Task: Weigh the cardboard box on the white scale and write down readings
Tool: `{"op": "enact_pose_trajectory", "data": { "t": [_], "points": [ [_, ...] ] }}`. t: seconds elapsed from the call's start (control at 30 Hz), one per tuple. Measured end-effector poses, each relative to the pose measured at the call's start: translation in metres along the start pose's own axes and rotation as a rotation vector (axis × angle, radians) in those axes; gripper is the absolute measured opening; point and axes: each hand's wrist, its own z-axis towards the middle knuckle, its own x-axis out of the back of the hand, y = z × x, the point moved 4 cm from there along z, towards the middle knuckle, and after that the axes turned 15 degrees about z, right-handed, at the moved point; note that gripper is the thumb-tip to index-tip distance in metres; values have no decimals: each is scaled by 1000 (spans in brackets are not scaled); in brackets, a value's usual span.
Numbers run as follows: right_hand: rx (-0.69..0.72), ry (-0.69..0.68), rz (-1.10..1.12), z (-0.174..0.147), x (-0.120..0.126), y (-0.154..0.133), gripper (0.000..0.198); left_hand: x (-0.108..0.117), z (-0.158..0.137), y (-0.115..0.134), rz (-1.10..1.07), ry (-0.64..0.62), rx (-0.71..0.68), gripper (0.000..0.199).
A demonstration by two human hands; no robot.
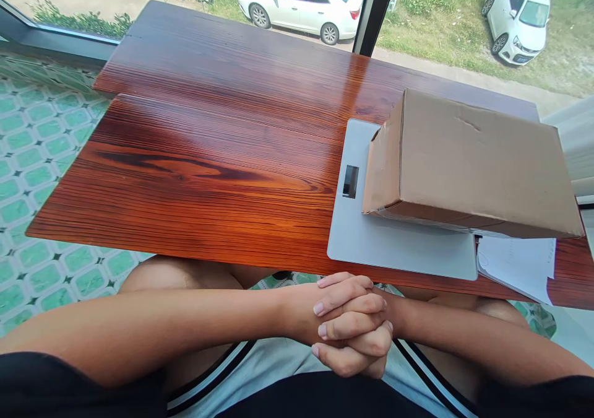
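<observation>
My left hand and my right hand are clasped together above my lap, fingers interlaced. The right hand's fingers lie over the back of the left; part of the left hand's fingers is hidden. No object shows between them. Just beyond the hands is the front edge of a glossy reddish-brown wooden table. A flat, pale grey scale with a small dark display lies on the table's right half. On it rests a closed brown cardboard box, overhanging the scale to the right.
Sheets of white paper lie under the box's right side, near the table edge. Behind the table stands a window with a dark frame post; two white cars are outside. A white curtain hangs at right. Green tiled floor shows left.
</observation>
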Motion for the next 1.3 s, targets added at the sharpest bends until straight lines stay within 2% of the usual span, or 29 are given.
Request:
{"op": "enact_pose_trajectory", "data": {
  "t": [0.07,0.13,0.23,0.33,0.4,0.5,0.67,0.7,0.8,0.87,1.0,1.2,1.3],
  "points": [
    [33,-15,-11,0,-1,-1,38,1,0,1,-60,-10,-16,56],
    [70,-21,-19,0,-1,-1,41,2,1,-3,-90,35,-3,55],
    [64,-15,-3,0,-1,0,42,4,1,-10,-118,51,27,58],
    [33,-23,-4,0,-1,0,37,8,-2,-1,-208,-79,33,56],
    [27,-27,-15,0,0,-1,32,14,-5,12,-273,-186,107,54],
    [-2,-26,14,0,0,1,31,21,-13,26,-290,-309,385,52],
    [-49,-3,62,-1,0,6,29,15,-10,50,-283,-341,347,49],
    [-44,4,52,-1,0,6,28,12,-9,54,-270,-329,409,48],
    [-21,-3,16,-1,0,3,24,6,-14,72,-234,-277,749,45],
    [-35,-17,24,-1,0,3,26,4,-18,86,-198,-216,884,48],
    [-52,-74,56,-1,2,6,34,-2,-17,98,-129,-128,831,51],
    [9,-143,59,-4,5,16,42,-6,-16,95,-189,-202,895,46],
    [29,-175,46,-5,5,18,44,1,-13,93,-137,-169,825,49]
  ]
}}
